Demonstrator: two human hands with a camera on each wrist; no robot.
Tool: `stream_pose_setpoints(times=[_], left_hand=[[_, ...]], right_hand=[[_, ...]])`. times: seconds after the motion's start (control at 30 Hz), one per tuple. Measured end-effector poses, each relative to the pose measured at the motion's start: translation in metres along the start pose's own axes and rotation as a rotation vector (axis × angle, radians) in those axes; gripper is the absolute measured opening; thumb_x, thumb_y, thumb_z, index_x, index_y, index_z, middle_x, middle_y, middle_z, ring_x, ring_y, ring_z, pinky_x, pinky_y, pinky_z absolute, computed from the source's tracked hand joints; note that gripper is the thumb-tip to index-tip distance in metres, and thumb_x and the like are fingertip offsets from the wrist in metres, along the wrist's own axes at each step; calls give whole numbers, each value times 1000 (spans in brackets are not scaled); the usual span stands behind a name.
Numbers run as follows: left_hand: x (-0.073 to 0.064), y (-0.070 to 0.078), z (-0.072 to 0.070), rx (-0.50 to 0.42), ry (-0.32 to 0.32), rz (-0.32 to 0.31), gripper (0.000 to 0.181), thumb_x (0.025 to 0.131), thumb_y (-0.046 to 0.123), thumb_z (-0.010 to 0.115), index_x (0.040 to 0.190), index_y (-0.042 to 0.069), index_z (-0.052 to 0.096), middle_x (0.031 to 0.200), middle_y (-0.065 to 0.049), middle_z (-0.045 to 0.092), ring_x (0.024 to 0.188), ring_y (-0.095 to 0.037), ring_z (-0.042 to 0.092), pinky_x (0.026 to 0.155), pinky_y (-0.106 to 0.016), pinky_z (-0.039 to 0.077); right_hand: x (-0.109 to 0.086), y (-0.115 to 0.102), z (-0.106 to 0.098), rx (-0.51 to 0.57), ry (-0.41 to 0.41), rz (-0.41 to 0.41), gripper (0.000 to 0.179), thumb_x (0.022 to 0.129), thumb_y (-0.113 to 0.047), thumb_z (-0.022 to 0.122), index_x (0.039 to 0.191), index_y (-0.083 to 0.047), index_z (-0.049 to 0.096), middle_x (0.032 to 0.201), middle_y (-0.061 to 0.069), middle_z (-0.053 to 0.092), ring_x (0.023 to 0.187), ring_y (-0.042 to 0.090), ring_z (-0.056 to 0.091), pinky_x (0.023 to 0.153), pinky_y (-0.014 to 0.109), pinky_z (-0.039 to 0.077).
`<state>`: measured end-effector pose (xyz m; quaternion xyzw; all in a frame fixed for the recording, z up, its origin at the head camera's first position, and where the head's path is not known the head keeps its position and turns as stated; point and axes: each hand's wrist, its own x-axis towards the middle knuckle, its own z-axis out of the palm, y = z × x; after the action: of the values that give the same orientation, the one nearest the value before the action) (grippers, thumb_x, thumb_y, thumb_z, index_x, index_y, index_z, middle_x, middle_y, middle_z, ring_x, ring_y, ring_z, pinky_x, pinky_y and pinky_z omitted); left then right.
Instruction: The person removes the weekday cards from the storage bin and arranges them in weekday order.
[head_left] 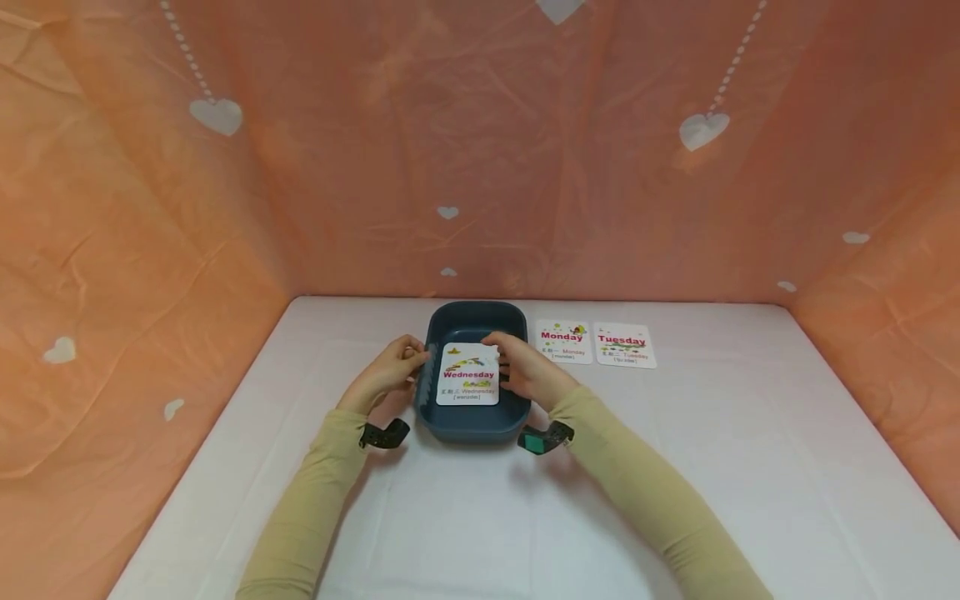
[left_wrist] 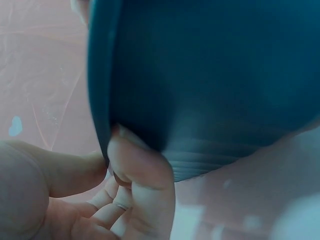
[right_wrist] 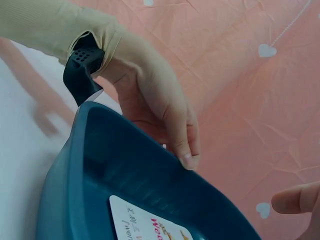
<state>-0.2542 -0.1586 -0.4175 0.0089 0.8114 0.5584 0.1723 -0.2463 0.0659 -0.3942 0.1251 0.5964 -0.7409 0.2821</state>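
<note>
A dark blue plastic basket (head_left: 471,433) stands on the table with a white card reading "Wednesday" (head_left: 468,374) lying face up in it. My left hand (head_left: 386,367) pinches the basket's left rim between thumb and forefinger. Close up in the left wrist view, the rim of the basket (left_wrist: 102,65) sits between those fingertips. My right hand (head_left: 528,371) reaches over the right side, its bent fingers close to the card's right edge. In the right wrist view, the right hand (right_wrist: 157,95) has a fingertip at the rim, and nothing gripped is visible.
Right of the basket, a "Monday" card (head_left: 564,342) and a "Tuesday" card (head_left: 626,345) lie side by side, face up. They rest on the white tabletop (head_left: 465,533). An orange cloth with white hearts (head_left: 450,150) surrounds the table at the back and sides.
</note>
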Motion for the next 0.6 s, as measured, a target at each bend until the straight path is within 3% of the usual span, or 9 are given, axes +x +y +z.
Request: stream_pose_setpoints(times=[0.37, 0.6], left_hand=[[-3, 1, 1, -31, -1, 9, 17, 101, 14, 49, 109, 1, 43, 78, -5, 45, 66, -14, 49, 54, -27, 39], [-4, 1, 0, -30, -3, 10, 18, 101, 16, 49, 110, 1, 43, 79, -5, 46, 65, -14, 48, 54, -27, 39]], right_hand=[[2, -2, 2, 41, 25, 16, 84, 90, -20, 56, 152, -9, 0, 157, 15, -5, 143, 30, -1, 112, 49, 8], [5, -3, 7, 71, 66, 25, 75, 89, -18, 57, 148, -8, 13, 151, 16, 12, 134, 30, 16, 110, 46, 16]])
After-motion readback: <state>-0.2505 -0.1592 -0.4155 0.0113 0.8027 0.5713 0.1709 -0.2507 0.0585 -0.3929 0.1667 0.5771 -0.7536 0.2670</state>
